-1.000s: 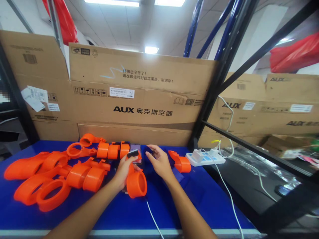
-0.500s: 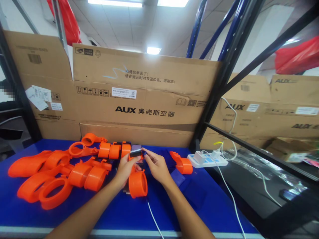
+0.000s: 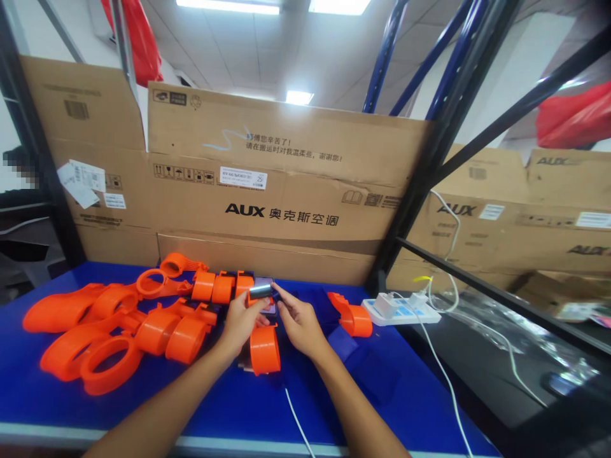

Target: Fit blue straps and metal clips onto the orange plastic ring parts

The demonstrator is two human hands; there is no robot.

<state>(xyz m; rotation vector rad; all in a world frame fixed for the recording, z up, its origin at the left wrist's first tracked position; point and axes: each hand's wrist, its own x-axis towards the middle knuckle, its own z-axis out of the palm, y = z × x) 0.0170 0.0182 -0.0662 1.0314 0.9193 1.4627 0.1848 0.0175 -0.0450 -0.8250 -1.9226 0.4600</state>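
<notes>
My left hand point(image 3: 242, 323) is closed around a small, shiny dark rectangular piece point(image 3: 260, 291), held just above the blue table. At the right end of that piece, the fingers of my right hand point(image 3: 300, 320) pinch a small dark-blue bit point(image 3: 275, 294). Part of a flat phone-like device point(image 3: 264, 282) shows behind the fingers. Below my hands stands an orange ring-shaped plastic piece point(image 3: 265, 351), which looks like a tape dispenser. Several similar orange dispensers point(image 3: 186, 339) lie to the left of my left hand, some with black parts at the end.
Right of my hands are another orange dispenser point(image 3: 358, 320), dark-blue flat pieces point(image 3: 342, 342) and a white power strip point(image 3: 405, 313) with cables. A white cable point(image 3: 298, 420) runs to the front edge. Cardboard point(image 3: 286, 191) stands behind the table, beside a black rack post point(image 3: 429, 172).
The camera view has shifted slightly, so the scene sits a little to the right. The dark piece is tilted a bit differently and catches more light. Both hands keep their hold.
</notes>
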